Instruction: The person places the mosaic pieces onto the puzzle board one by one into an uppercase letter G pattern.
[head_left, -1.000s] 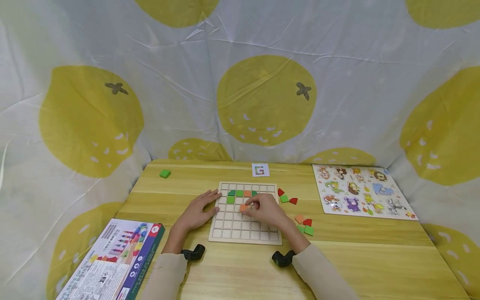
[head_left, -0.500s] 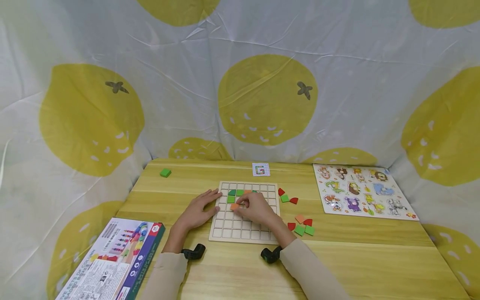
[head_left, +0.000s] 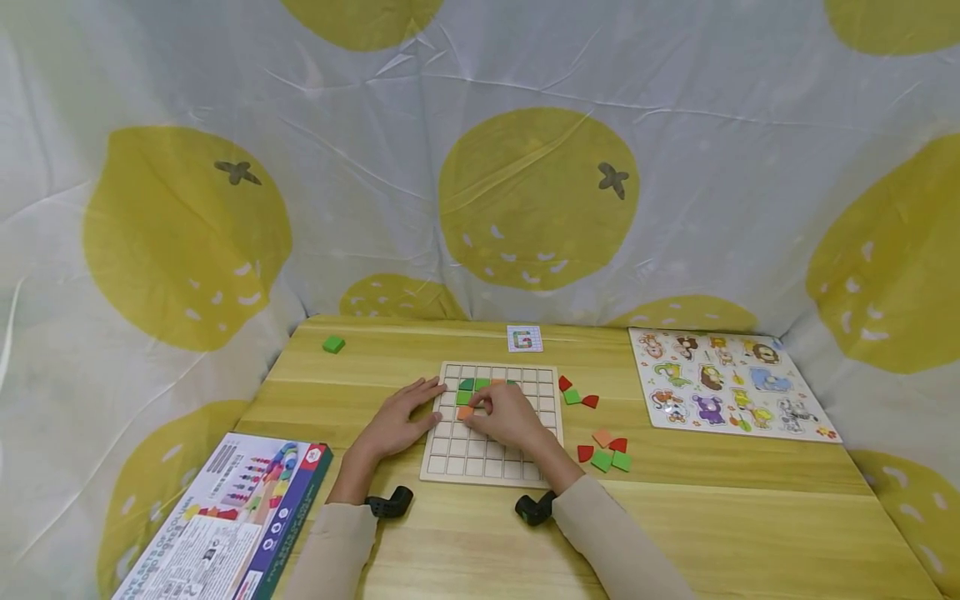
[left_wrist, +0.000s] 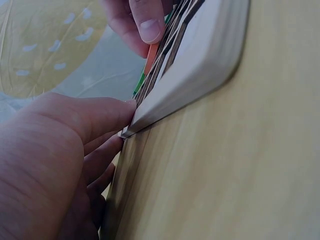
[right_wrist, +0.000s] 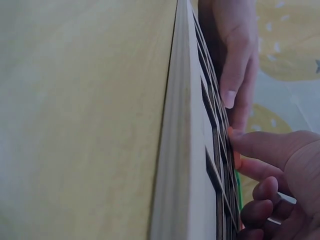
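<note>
A pale wooden grid board (head_left: 448, 468) lies in front of me. My left hand (head_left: 397, 423) rests at its left edge, fingers mostly straight, the thumb against the rim in the left wrist view. Between thumb and index finger my right hand (head_left: 512, 417) pinches an orange square tile (head_left: 465, 413), set low at a cell in the left part of the grid. Directly above that cell sits a green square tile (head_left: 464, 399). The row beyond holds a dark green rounded tile (head_left: 467, 384) and a green square (head_left: 482, 384); my right hand partly hides the tiles farther right.
Loose red, green and orange tiles (head_left: 602, 460) lie right of the board. A pattern card (head_left: 524, 339) stands behind it. A green block (head_left: 333, 344) is at back left, a printed box (head_left: 240, 517) at front left, an animal puzzle (head_left: 738, 387) at right.
My right hand has moved left across the board with the orange tile, bringing it under the green square. The left hand has stayed at the board's edge.
</note>
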